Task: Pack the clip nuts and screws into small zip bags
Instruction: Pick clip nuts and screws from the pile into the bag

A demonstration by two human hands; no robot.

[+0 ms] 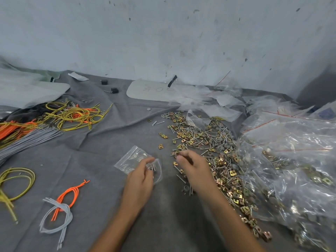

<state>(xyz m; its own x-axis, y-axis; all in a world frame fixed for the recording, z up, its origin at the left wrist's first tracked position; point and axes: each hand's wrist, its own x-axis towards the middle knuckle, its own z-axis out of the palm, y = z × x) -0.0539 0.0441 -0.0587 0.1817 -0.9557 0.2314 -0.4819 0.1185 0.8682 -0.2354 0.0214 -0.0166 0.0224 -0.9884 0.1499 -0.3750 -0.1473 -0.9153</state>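
Note:
A long heap of gold clip nuts and silver screws lies on the grey cloth, right of centre. My left hand grips a small clear zip bag by its lower edge; a few screws show inside the bag near my fingers. My right hand rests at the left edge of the heap with fingers curled, and its fingertips pinch at small parts there; what it holds is too small to tell.
Large clear bags of the same hardware fill the right side. Yellow, orange and grey cable bundles lie at the left, with a small bundle near the front. Empty zip bags sit at the back by the wall.

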